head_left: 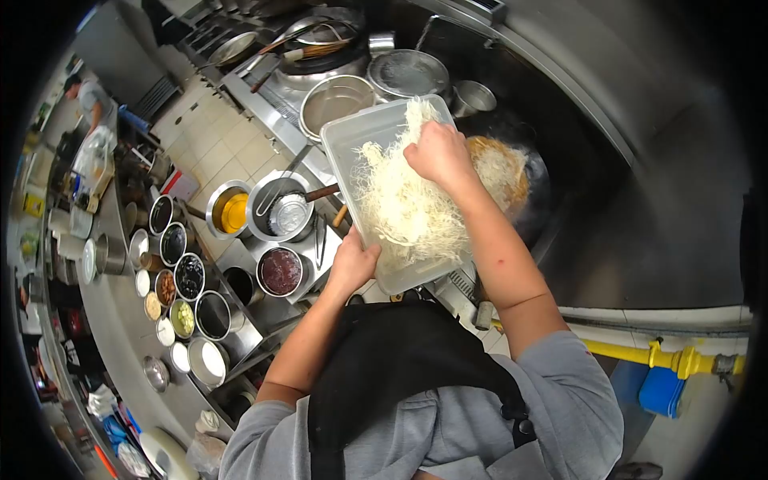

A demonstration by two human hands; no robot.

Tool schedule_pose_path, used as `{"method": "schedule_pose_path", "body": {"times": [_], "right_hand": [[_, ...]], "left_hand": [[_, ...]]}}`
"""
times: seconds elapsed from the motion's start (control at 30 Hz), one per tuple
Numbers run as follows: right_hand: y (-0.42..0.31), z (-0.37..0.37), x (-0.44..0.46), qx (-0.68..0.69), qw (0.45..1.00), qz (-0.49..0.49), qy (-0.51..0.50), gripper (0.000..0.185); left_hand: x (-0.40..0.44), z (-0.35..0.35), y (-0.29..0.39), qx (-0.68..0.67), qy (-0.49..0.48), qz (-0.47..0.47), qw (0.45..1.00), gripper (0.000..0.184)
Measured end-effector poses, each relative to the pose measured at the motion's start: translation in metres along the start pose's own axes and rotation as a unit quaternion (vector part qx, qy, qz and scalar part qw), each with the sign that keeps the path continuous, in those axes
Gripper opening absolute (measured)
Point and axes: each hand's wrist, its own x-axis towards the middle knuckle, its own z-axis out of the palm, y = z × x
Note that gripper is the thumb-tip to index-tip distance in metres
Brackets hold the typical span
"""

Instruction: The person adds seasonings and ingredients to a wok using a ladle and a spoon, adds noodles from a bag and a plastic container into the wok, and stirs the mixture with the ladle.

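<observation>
My left hand grips the near left edge of a clear plastic tub, which tilts in front of me. Pale thin noodles fill much of the tub. Over its far right side, my right hand is closed on a clump of these noodles, with strands sticking out past the fingers. Just right of the tub, a steaming wok holds browned food with pale noodles on top. The tub and my right forearm hide part of the wok.
Metal pots and a round lid stand beyond the tub. To the left are a bowl of yellow liquid, a pot of dark red sauce and several ingredient containers. Another person stands far left. A yellow pipe runs right.
</observation>
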Motion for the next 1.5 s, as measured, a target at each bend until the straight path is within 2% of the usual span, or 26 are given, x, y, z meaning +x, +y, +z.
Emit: {"method": "schedule_pose_path", "body": {"times": [0.03,0.1,0.17,0.23,0.33,0.47,0.5,0.53,0.57,0.63,0.67,0.7,0.77,0.83,0.9,0.93,1.0,1.03,1.07,1.1,1.13,1.17,1.23,1.3,1.37,1.5], "right_hand": [[-0.005,-0.008,-0.005,-0.003,1.000,0.011,0.001,0.025],[-0.014,-0.023,-0.010,-0.023,0.999,0.009,0.022,0.020],[-0.014,-0.010,-0.001,-0.060,0.997,-0.006,0.042,0.017],[-0.012,0.010,0.013,-0.097,0.994,-0.038,-0.014,0.021],[-0.009,0.038,0.031,-0.126,0.989,-0.052,-0.062,0.023],[0.012,0.064,0.047,-0.137,0.986,-0.073,-0.057,0.027],[0.013,0.054,0.050,-0.055,0.983,0.001,-0.173,0.031],[0.014,0.045,0.053,0.030,0.956,0.074,-0.284,0.036],[0.017,0.040,0.051,0.030,0.957,0.077,-0.279,0.036],[0.025,0.034,0.038,0.097,0.945,0.030,-0.310,0.052],[0.030,0.026,0.031,0.105,0.945,0.015,-0.310,0.067],[0.041,0.029,0.025,0.104,0.945,0.015,-0.308,0.067],[0.065,0.041,0.016,0.123,0.982,-0.085,-0.117,0.066],[0.066,0.012,-0.001,0.135,0.982,-0.083,-0.106,0.065],[0.068,-0.013,-0.016,0.319,0.942,-0.105,0.006,0.061],[0.078,-0.017,-0.019,0.319,0.942,-0.104,0.012,0.061],[0.100,-0.011,-0.019,0.168,0.978,-0.038,0.118,0.064],[0.115,0.011,-0.015,0.168,0.978,-0.036,0.120,0.064],[0.134,0.043,-0.007,0.284,0.956,0.071,0.018,0.062],[0.143,0.058,-0.003,0.391,0.900,0.174,-0.083,0.061],[0.113,0.024,-0.023,0.613,0.746,0.202,-0.164,0.060],[0.119,0.027,-0.022,0.613,0.748,0.199,-0.159,0.060],[0.126,0.037,-0.021,0.664,0.692,0.161,-0.232,0.055],[0.123,0.050,-0.019,0.648,0.711,0.160,-0.220,0.056],[0.119,0.055,-0.023,0.461,0.859,0.179,-0.133,0.061],[0.126,0.026,-0.023,0.387,0.896,0.179,-0.126,0.064]], "left_hand": [[-0.002,0.001,0.010,0.000,-0.011,0.001,1.000,0.051],[-0.003,0.000,0.031,-0.087,-0.039,-0.059,0.994,0.050],[0.006,0.007,0.020,-0.094,-0.052,-0.050,0.993,0.048],[0.013,0.012,0.015,-0.083,-0.051,-0.015,0.995,0.046],[0.012,0.013,0.027,-0.087,-0.072,-0.035,0.993,0.046],[0.011,0.018,0.016,-0.116,-0.094,-0.056,0.987,0.044],[0.013,0.017,0.016,-0.124,-0.100,-0.073,0.985,0.044],[0.014,0.016,0.014,-0.121,-0.104,-0.068,0.985,0.044],[0.014,0.016,0.009,-0.128,-0.090,-0.065,0.986,0.043],[0.016,0.015,0.007,-0.135,-0.078,-0.063,0.986,0.043],[0.017,0.014,0.009,-0.139,-0.083,-0.063,0.985,0.044],[0.019,0.012,0.010,-0.143,-0.088,-0.062,0.984,0.045],[0.027,0.012,0.017,-0.131,-0.086,-0.051,0.986,0.045],[0.035,0.012,0.028,-0.119,-0.084,-0.037,0.989,0.046],[0.041,0.011,0.040,-0.099,-0.098,-0.038,0.990,0.047],[0.042,0.012,0.045,-0.097,-0.101,-0.033,0.990,0.047],[0.045,0.015,0.053,-0.103,-0.090,-0.037,0.990,0.046],[0.046,0.017,0.053,-0.102,-0.093,-0.035,0.990,0.046],[0.047,0.021,0.051,-0.112,-0.097,-0.028,0.989,0.045],[0.050,0.024,0.050,-0.122,-0.102,-0.019,0.987,0.044],[0.052,0.028,0.048,-0.120,-0.106,-0.014,0.987,0.044],[0.054,0.032,0.046,-0.115,-0.110,-0.004,0.987,0.044],[0.057,0.038,0.044,-0.112,-0.112,0.005,0.987,0.044],[0.055,0.042,0.041,-0.078,-0.120,0.004,0.990,0.044],[0.052,0.044,0.040,-0.076,-0.125,-0.002,0.989,0.044],[0.047,0.046,0.041,-0.129,-0.126,-0.034,0.983,0.044]]}}
